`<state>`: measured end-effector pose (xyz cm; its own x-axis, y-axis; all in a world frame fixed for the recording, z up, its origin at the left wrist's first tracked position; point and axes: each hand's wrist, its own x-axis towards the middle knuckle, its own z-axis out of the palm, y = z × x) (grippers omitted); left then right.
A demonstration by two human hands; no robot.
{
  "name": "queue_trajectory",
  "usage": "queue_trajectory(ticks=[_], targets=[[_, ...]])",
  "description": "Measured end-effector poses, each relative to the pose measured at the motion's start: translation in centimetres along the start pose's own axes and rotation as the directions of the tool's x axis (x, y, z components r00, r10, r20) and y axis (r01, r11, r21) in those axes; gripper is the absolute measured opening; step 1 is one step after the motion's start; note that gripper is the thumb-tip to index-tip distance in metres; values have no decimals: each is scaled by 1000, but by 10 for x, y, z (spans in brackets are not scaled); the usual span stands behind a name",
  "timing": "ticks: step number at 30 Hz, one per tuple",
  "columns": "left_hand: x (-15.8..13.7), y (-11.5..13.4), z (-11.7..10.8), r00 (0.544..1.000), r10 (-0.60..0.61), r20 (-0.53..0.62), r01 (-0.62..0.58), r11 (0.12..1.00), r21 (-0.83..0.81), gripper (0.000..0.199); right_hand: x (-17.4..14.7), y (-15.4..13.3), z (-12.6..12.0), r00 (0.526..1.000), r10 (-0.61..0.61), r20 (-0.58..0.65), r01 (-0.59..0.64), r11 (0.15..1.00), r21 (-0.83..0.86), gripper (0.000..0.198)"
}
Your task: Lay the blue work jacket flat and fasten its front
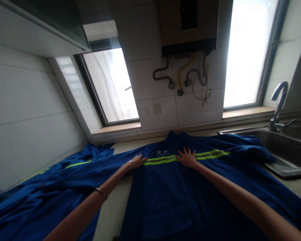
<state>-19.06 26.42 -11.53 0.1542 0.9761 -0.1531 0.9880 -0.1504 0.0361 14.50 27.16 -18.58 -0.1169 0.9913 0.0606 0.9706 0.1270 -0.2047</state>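
Note:
A blue work jacket [163, 187] with a yellow-green reflective band across the chest and a small white print lies spread on the counter, its collar toward the wall. My left hand [139, 161] is at the jacket's left side, where the sleeve meets the body, its fingers bent together on the cloth. On the band near the middle of the chest, my right hand [188, 158] lies flat with the fingers spread. The jacket's right sleeve [253, 149] is bunched beside the sink.
More blue cloth with yellow-green strips [47, 190] is heaped on the left of the counter [112, 207]. A steel sink [288, 147] with a curved faucet [281, 100] stands at the right. Hoses and a water heater [188, 26] are on the back wall between two windows.

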Motion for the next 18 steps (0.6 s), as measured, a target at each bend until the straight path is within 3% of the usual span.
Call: queue_trajectory(ticks=[3,6,9,18], targets=[[6,40,24,985,48,-165,-37,997,69,71,2,-1,1,1000,3,-11,-3,1000,7,64],[12,59,50,982,140,-131,-133,989,58,71,2,1,3,999,-1,-34,2,1000,2,62],[22,56,60,990,129,-56,-129,992,2,68,5,1,5,999,1,-48,-1,1000,-2,60],[62,22,54,983,158,-93,-157,987,25,59,33,-18,7,998,41,-57,-41,999,4,58]])
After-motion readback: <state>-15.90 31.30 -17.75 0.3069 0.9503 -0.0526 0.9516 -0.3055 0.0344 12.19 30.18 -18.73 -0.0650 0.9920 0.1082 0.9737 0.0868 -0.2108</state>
